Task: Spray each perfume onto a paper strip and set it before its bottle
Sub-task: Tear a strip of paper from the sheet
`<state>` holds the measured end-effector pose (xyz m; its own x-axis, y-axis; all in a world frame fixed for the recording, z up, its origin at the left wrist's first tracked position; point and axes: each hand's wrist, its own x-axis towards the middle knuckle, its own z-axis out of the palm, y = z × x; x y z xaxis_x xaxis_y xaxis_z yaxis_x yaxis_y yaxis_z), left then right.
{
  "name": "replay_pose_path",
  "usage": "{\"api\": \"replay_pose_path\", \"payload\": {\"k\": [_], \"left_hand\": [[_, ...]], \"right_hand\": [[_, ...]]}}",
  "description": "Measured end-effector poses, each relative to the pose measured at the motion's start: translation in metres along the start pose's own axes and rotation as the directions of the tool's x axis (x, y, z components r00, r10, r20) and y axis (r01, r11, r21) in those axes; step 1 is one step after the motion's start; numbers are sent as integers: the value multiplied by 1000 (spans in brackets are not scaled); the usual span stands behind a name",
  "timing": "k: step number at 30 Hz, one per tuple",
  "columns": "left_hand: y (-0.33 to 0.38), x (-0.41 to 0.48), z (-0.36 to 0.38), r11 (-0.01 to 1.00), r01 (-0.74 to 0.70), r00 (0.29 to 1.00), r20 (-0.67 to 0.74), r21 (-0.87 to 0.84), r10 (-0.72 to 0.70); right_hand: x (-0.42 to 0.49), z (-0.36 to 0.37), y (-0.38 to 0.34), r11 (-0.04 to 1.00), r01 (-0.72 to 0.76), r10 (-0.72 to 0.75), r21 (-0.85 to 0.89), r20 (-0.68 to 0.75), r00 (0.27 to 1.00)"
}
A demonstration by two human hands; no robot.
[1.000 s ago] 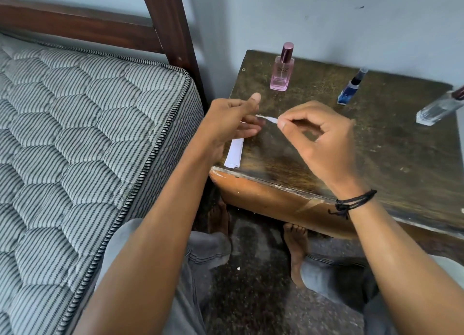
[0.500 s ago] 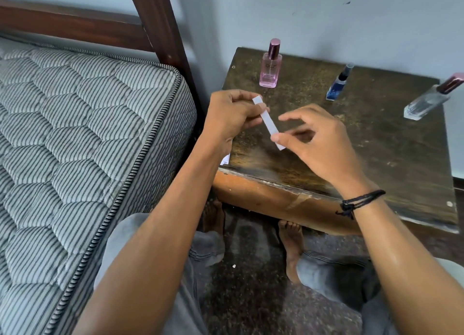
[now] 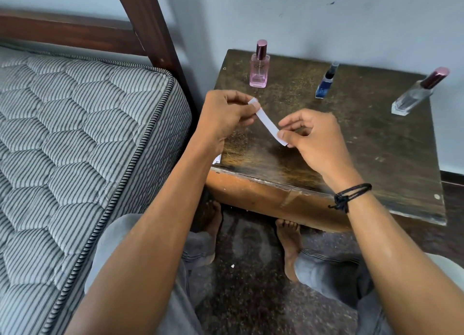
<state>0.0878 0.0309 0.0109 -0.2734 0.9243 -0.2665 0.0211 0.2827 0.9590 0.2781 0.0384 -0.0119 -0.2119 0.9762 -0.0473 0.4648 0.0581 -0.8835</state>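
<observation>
While both hands hover over the left half of the tabletop (image 3: 371, 153), a white paper strip (image 3: 266, 122) slants between them. The left hand (image 3: 223, 116) pinches its upper end and the right hand (image 3: 315, 140) pinches its lower end between thumb and forefinger. Near the far edge, from upper centre to upper right, stand a pink perfume bottle (image 3: 259, 69), a small blue bottle (image 3: 326, 83) and a clear bottle (image 3: 415, 94), well apart, with bare wood before each. More white paper (image 3: 217, 159) peeks out at the tabletop's left edge, near the mattress (image 3: 75, 133).
</observation>
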Motion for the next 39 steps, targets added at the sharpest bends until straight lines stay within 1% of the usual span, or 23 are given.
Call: {"api": "replay_pose_path", "payload": {"k": [3,5,7,9,12,14,16,20,24,27,33,35,37,39], "left_hand": [[-3,4,-5,971,-87,995,-19,221,94],[-6,6,-7,903,-118,990,-24,413,140],[-8,7,-7,823,-126,988,-7,554,156],[-9,8,-5,744,-150,984,28,651,174],[-12,12,0,616,-206,966,58,760,251],[-15,14,2,566,-221,958,69,794,278],[-18,15,1,539,-220,954,64,813,293],[-19,18,-2,525,-222,948,57,822,312],[-20,18,-2,511,-214,949,53,832,312],[-20,19,-3,524,-226,945,53,821,324],[-15,21,1,597,-222,944,16,771,330],[-10,22,2,613,-229,935,-5,756,355],[-6,26,3,672,-243,924,-43,699,380],[-4,31,5,754,-230,925,-103,615,366]], "right_hand": [[0,1,0,998,10,-10,-64,0,1000],[0,1,0,993,18,-18,-113,3,1000],[0,3,1,983,30,-28,-183,10,1000],[-1,5,2,969,34,-29,-245,23,999],[-2,7,5,949,30,-20,-314,34,999],[-2,8,6,937,38,-28,-347,35,999],[-2,10,7,929,54,-44,-367,37,998],[-2,13,9,908,93,-81,-409,49,996],[-2,12,11,915,93,-81,-392,48,996],[-2,9,11,924,94,-94,-371,19,995],[-3,1,5,939,105,-126,-327,-44,991],[-2,1,1,946,107,-129,-306,-50,990],[-1,0,-1,952,112,-134,-286,-60,989],[1,-1,-4,955,116,-139,-273,-64,988]]}}
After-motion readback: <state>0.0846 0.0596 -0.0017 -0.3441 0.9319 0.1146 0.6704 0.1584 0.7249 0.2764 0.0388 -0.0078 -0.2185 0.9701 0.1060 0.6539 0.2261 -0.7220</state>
